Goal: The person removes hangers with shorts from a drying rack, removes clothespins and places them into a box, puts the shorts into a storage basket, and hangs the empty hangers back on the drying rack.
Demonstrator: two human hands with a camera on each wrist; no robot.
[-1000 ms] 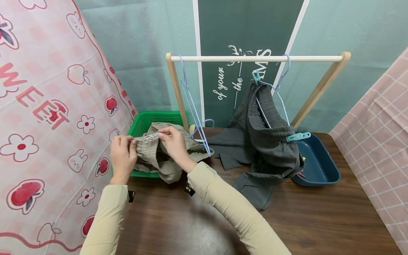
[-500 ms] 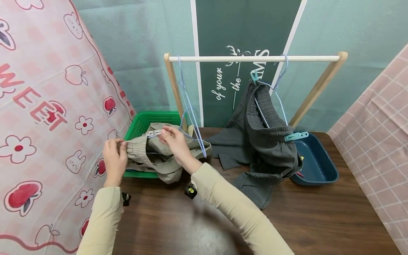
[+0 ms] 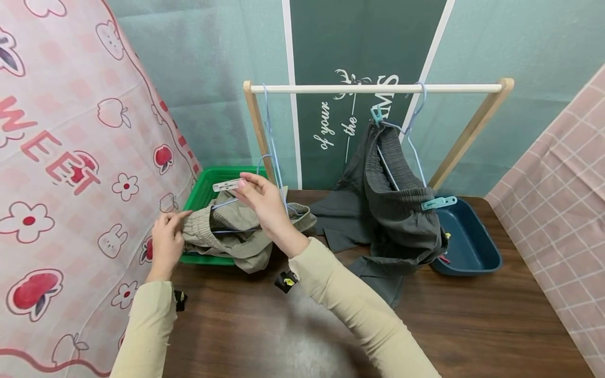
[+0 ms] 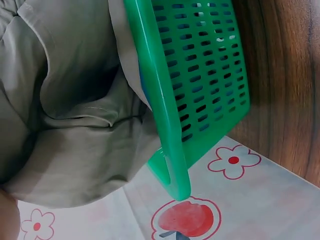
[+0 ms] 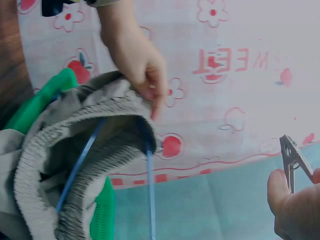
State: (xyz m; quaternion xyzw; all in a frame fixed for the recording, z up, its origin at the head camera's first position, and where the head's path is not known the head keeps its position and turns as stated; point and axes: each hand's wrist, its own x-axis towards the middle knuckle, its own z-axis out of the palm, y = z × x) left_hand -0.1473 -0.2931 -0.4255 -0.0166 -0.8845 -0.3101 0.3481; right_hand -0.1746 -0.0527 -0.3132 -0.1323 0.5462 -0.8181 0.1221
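Beige elastic-waist pants (image 3: 200, 228) hang over the green basket, with a blue hanger (image 5: 80, 167) inside the waistband. At the waistband's left end my left hand (image 3: 167, 239) pinches the fabric, thumb and fingers together in the right wrist view. My right hand (image 3: 267, 205) is raised above the pants, apart from them. Between its thumb and fingers it pinches a pale clothespin (image 3: 227, 185); the clothespin's jaws (image 5: 290, 150) point away from the hand. Only a sliver of the left hand shows in the left wrist view, where pants fabric (image 4: 75, 150) fills the left side.
The green basket (image 4: 165, 100) stands beneath the pants. A white rail (image 3: 331, 88) on wooden legs spans the back. Dark grey pants (image 3: 397, 220) hang from it on a hanger with turquoise clothespins (image 3: 439, 202). A blue bin (image 3: 472, 247) stands at right on the wooden table (image 3: 227, 325).
My right hand has drawn the clothespin away from the waistband, up and slightly right. My left hand has moved left and down with the waistband's end. The blue hanger has shifted left.
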